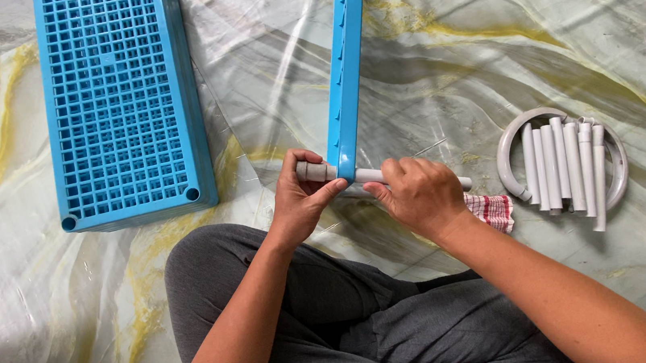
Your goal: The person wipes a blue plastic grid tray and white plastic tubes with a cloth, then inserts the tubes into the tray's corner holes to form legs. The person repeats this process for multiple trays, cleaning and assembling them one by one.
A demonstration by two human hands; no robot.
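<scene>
A white tube (pixel 371 174) is gripped by the left hand (pixel 300 196) and right hand (pixel 418 195) at the corner of an upright blue panel (pixel 346 65); beside it lie spare tubes (pixel 564 166).

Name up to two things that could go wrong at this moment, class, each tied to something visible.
1. The blue panel stands on edge, steadied only at its lower corner, so it might tip sideways.
2. The left hand and right hand grip the white tube close to that corner; a slip could pinch fingers.
</scene>
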